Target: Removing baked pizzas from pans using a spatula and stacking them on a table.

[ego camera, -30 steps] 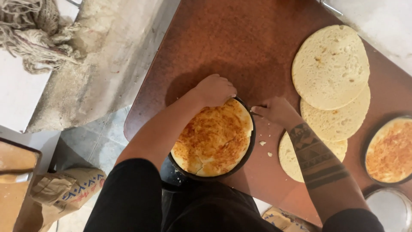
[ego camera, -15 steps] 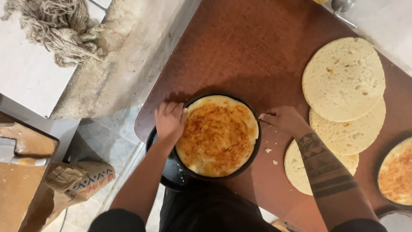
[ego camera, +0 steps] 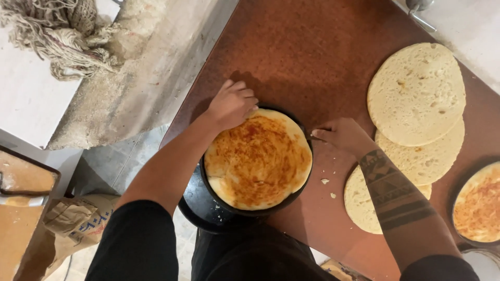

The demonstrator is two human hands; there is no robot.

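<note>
Dark pan: I see the round black metal pan (ego camera: 208,205) under a sauce-smeared round dough base (ego camera: 258,158).
Left hand (ego camera: 230,105): curled loosely, fingertips pressing the base's rim.
Right hand (ego camera: 341,135): half-closed, holding nothing, bracing the pan's edge.
Advice: I'd press evenly around the edge.

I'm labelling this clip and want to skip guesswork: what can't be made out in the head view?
- Left hand: fingertips curl under at the sauced base, so the grip is hidden.
- Second sauced base: cut off by the right edge.
- Lowest plain base: mostly hidden by the right forearm and the bases above it.
- Black pan: floor hidden by the base.
</note>
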